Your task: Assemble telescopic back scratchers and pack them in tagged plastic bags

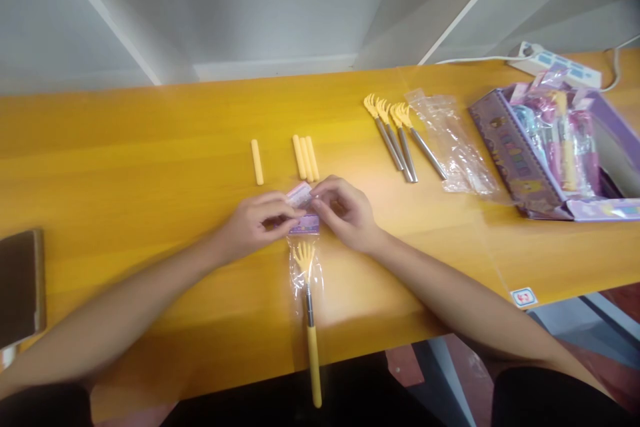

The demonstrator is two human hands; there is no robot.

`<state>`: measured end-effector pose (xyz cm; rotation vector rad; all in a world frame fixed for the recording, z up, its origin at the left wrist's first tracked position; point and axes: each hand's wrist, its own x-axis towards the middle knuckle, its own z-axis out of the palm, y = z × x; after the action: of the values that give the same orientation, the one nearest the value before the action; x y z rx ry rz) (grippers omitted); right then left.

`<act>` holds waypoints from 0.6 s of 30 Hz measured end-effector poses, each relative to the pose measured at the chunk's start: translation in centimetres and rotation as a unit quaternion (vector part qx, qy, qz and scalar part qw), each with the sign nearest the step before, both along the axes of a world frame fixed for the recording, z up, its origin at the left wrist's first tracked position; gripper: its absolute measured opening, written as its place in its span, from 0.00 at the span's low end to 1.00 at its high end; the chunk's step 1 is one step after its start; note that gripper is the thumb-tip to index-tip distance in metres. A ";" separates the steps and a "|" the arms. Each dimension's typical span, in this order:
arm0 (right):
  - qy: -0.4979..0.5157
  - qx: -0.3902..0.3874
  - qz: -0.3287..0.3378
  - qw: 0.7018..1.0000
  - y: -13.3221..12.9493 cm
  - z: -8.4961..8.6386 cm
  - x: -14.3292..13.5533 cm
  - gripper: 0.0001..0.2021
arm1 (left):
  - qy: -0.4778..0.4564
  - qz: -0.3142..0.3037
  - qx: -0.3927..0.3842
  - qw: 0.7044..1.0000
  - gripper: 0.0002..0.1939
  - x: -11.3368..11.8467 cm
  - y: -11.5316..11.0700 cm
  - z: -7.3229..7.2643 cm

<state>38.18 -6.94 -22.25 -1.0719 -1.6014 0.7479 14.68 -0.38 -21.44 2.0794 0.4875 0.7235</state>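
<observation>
My left hand [267, 219] and my right hand [347, 210] meet at the middle of the table, both pinching a folded card header [303, 199] in pink and purple. Below the header hangs a clear bag [299, 280] containing a back scratcher [312, 333] with a yellow claw, a metal rod and a yellow handle. Its handle end reaches past the table's front edge. Beyond my hands lie several yellow handles [306, 159], grouped, and a single one [257, 162] to their left. Several metal rods with yellow claws [397, 137] rest farther right.
Clear plastic bags [455, 143] lie right of the rods. A purple printed box [525, 157] holding packaged items stands at the right, before a white power strip [560, 67]. A dark flat object [20, 287] is at the left edge. A small sticker [523, 297] marks the front edge.
</observation>
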 end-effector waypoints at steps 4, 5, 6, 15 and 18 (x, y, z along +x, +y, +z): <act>-0.008 0.001 -0.018 1.000 0.1 0.1 0.1 0.05 | -0.013 -0.001 -0.103 0.995 0.18 0.0 -0.3 -0.2; -0.006 -0.001 -0.021 1.000 0.1 0.1 0.1 0.06 | -0.022 0.002 -0.149 0.989 0.23 0.0 -0.4 -0.2; -0.005 -0.003 -0.022 1.000 0.1 0.1 0.2 0.07 | -0.029 0.008 -0.193 0.981 0.28 0.1 -0.5 -0.2; -0.051 0.062 0.000 0.997 0.1 0.5 0.2 0.08 | -0.025 0.031 -0.310 0.950 0.21 0.3 0.3 0.0; -0.063 0.075 0.009 0.995 0.1 0.8 0.3 0.10 | -0.032 0.027 -0.316 0.948 0.19 0.3 0.3 0.0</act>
<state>38.44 -6.89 -21.47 -1.0137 -1.7464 0.5717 14.99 -0.07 -21.40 1.4422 0.6435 0.5670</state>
